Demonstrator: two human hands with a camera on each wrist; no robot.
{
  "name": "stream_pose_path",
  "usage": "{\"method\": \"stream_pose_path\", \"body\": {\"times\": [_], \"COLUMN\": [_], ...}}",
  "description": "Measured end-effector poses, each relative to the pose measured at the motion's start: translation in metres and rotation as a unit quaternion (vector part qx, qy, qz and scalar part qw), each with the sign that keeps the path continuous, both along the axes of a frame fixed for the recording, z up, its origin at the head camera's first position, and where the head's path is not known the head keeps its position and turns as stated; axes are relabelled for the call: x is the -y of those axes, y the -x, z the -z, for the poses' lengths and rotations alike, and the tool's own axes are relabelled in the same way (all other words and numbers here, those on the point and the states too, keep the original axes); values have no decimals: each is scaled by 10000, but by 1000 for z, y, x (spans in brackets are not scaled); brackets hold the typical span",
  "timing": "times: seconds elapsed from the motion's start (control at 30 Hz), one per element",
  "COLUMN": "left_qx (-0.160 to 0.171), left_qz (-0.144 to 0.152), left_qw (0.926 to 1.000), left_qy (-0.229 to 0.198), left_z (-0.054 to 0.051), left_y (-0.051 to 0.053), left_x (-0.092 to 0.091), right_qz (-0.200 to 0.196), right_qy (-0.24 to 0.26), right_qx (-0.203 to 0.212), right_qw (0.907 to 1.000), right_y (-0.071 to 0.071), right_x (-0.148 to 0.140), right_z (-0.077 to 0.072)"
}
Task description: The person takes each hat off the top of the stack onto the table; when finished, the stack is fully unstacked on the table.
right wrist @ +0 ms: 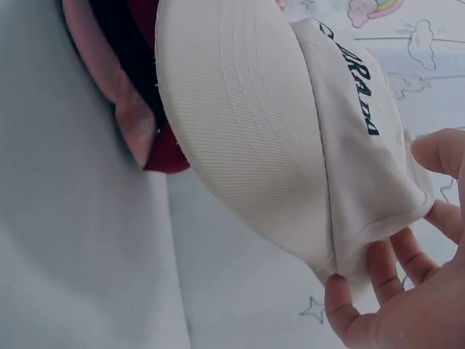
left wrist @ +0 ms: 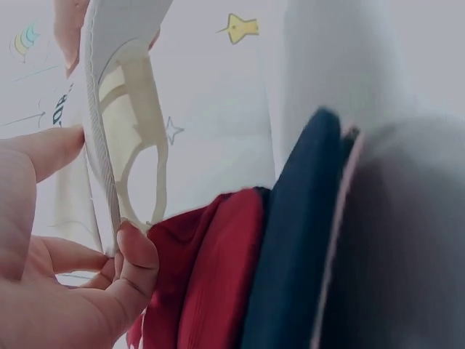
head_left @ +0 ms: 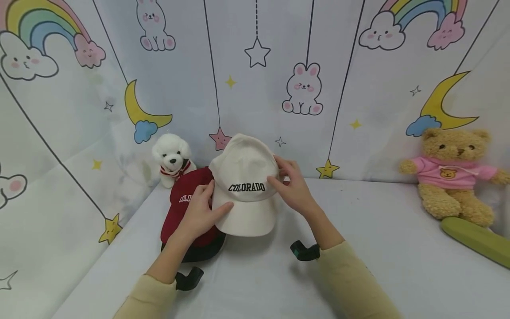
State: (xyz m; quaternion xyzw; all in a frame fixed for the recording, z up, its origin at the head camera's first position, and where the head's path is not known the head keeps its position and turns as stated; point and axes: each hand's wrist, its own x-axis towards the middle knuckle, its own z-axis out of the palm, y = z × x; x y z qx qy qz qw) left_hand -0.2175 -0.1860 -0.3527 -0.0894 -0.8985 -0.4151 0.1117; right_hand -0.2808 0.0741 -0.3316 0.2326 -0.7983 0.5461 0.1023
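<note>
A white cap (head_left: 247, 168) with dark COLORADO lettering is held up off the table, brim down and lettering facing me. My left hand (head_left: 201, 212) grips its left edge, the thumb on the front and fingers behind. On the cap's right side my right hand (head_left: 292, 186) holds the crown, thumb in front and fingers round the edge. The left wrist view shows the opening and strap (left wrist: 138, 109) at the white cap's back. A dark red cap (head_left: 179, 199) with a dark brim (head_left: 205, 250) stands just behind my left hand, partly covered by it and the white cap.
A white plush dog (head_left: 172, 155) sits behind the red cap. At the far right a teddy bear (head_left: 454, 173) in a pink top sits behind a long green object (head_left: 478, 241). The white table (head_left: 255, 283) meets a printed cloth backdrop (head_left: 255, 97).
</note>
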Motion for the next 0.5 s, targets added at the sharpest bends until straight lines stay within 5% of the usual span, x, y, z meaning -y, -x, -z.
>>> {"method": "stream_pose_path", "body": {"times": [0.5], "left_qx": [-110], "left_qz": [-57], "left_qw": [9996], "left_qy": [251], "left_z": [7], "left_y": [7], "left_x": [-39], "right_qz": [372], "right_qy": [-192], "right_qx": [77], "right_qw": [9991], "right_y": [4], "right_x": [-32], "right_z": [8]}}
